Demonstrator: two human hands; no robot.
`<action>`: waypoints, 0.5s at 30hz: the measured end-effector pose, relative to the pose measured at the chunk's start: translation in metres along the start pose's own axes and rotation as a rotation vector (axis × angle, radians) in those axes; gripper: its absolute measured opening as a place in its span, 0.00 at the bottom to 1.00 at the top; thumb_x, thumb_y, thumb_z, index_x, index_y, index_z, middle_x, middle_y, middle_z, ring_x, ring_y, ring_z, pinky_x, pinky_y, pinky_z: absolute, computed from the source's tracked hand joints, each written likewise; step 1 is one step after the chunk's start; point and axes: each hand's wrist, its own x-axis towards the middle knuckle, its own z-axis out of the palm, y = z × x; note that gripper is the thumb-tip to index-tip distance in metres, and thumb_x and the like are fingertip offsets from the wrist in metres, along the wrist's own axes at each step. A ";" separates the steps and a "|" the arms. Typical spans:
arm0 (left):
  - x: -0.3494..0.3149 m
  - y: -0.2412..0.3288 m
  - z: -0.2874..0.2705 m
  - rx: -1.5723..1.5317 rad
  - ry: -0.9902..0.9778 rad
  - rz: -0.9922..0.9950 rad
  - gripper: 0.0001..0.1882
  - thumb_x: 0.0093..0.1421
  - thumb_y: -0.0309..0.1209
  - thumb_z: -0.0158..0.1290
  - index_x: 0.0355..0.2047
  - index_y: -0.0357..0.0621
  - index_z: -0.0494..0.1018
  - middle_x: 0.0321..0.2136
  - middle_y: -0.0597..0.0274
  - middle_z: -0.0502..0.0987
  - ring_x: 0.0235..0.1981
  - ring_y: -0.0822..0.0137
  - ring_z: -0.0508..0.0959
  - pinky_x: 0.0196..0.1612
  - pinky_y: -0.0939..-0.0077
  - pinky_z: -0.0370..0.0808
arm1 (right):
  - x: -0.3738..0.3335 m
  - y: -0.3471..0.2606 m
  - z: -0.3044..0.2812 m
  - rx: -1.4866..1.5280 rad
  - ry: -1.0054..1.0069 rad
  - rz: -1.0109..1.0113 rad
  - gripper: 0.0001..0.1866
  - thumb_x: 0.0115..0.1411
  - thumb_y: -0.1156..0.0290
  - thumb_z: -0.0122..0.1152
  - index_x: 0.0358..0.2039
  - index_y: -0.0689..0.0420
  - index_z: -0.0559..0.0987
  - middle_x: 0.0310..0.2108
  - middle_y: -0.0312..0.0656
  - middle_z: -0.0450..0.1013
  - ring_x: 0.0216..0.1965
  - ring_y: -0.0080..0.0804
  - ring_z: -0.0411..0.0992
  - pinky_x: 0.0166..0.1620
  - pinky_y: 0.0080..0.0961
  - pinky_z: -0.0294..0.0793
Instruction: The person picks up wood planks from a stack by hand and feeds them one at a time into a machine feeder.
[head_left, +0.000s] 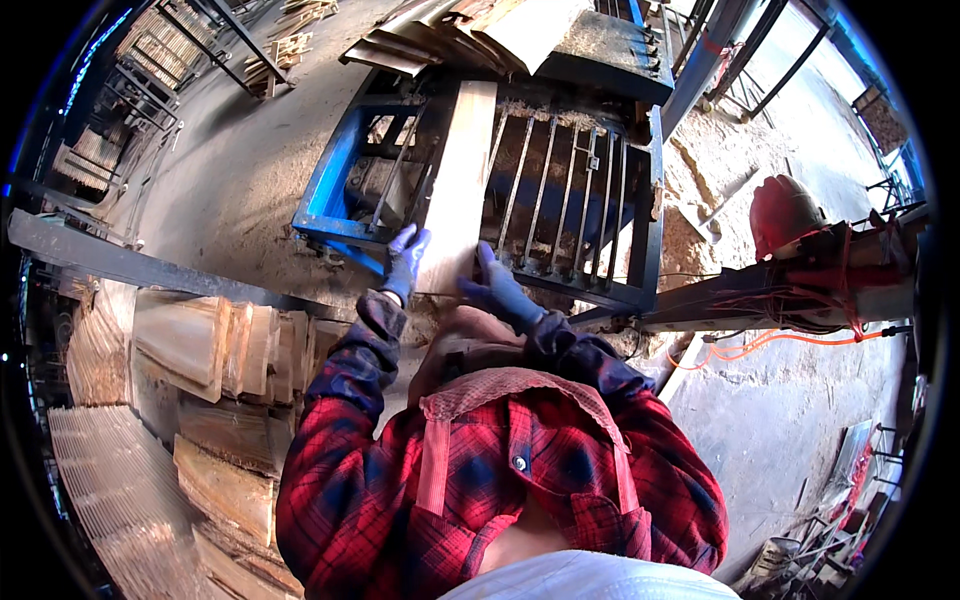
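Dusty workshop floor (215,125), grey, littered with pale shavings around a blue metal frame (322,185). Long pale board (461,170) lies lengthwise on that frame, near end toward the wearer, far end by a heap of wood sheets (530,30). Step in hand, by my reading: steadying or guiding the board from its near end.

Left hand (405,258), in a blue glove, at the board's left edge: fingers reaching forward, little parted. Right hand (503,293), gloved likewise, at the right edge near the corner: thumb and forefinger spread well apart. Whether either set of fingers closes under the wood, I cannot tell; the undersides are hidden. Any shift of the board would call for both hands working evenly, keeping it straight.

Right of the board, a row of metal rods (543,190) spans the frame. Farther out: stacked slabs (180,340) at left, red helmet (785,212) at right, orange cable (745,347) below it.
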 end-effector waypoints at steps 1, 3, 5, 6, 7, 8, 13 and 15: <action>0.007 0.003 -0.009 -0.044 0.009 0.011 0.24 0.59 0.25 0.61 0.55 0.33 0.70 0.45 0.62 0.76 0.44 0.71 0.75 0.54 0.75 0.72 | 0.011 -0.005 0.010 0.211 0.036 -0.119 0.42 0.53 0.57 0.68 0.60 0.66 0.59 0.51 0.63 0.66 0.46 0.54 0.73 0.48 0.39 0.74; 0.030 0.017 -0.023 0.113 -0.005 0.018 0.24 0.59 0.26 0.61 0.55 0.33 0.70 0.45 0.62 0.76 0.45 0.71 0.75 0.54 0.75 0.71 | 0.024 -0.012 0.016 -0.387 0.087 -0.284 0.49 0.51 0.53 0.69 0.64 0.66 0.54 0.63 0.70 0.50 0.54 0.62 0.68 0.56 0.39 0.70; 0.052 0.032 -0.029 0.229 -0.050 -0.035 0.22 0.61 0.27 0.59 0.54 0.33 0.71 0.45 0.62 0.77 0.47 0.72 0.75 0.54 0.77 0.71 | 0.038 -0.022 0.018 -0.530 -0.068 -0.156 0.54 0.50 0.45 0.67 0.67 0.64 0.52 0.68 0.69 0.39 0.60 0.62 0.62 0.60 0.39 0.67; 0.061 0.040 -0.030 0.230 -0.052 -0.023 0.21 0.61 0.28 0.59 0.53 0.33 0.71 0.45 0.62 0.77 0.47 0.72 0.75 0.54 0.78 0.71 | 0.045 -0.024 0.018 -0.574 -0.034 -0.179 0.54 0.50 0.44 0.66 0.67 0.64 0.53 0.68 0.69 0.40 0.61 0.62 0.60 0.60 0.39 0.67; 0.070 0.046 -0.030 0.234 -0.114 -0.065 0.21 0.61 0.28 0.59 0.53 0.33 0.72 0.45 0.62 0.77 0.47 0.72 0.75 0.53 0.79 0.71 | 0.052 -0.026 0.017 -0.605 0.013 -0.218 0.53 0.50 0.43 0.65 0.66 0.64 0.54 0.68 0.69 0.41 0.62 0.61 0.59 0.59 0.39 0.67; 0.075 0.049 -0.028 0.228 -0.100 -0.049 0.21 0.61 0.28 0.58 0.53 0.32 0.72 0.45 0.62 0.77 0.47 0.72 0.75 0.53 0.79 0.71 | 0.058 -0.025 0.017 -0.599 0.055 -0.256 0.50 0.52 0.42 0.62 0.66 0.63 0.58 0.67 0.69 0.46 0.65 0.61 0.55 0.60 0.42 0.66; 0.086 0.035 -0.011 1.099 0.252 1.021 0.20 0.60 0.38 0.58 0.44 0.32 0.74 0.46 0.48 0.76 0.47 0.54 0.77 0.52 0.64 0.73 | 0.097 0.000 0.033 -1.332 0.238 -0.331 0.35 0.58 0.54 0.55 0.64 0.54 0.63 0.63 0.60 0.59 0.65 0.55 0.57 0.66 0.47 0.54; 0.095 0.024 -0.005 1.287 0.078 0.641 0.26 0.59 0.42 0.56 0.47 0.30 0.71 0.52 0.36 0.71 0.52 0.42 0.72 0.56 0.57 0.70 | 0.111 0.010 0.036 -0.958 0.197 -0.253 0.28 0.62 0.64 0.47 0.64 0.51 0.64 0.63 0.55 0.60 0.65 0.50 0.58 0.67 0.48 0.52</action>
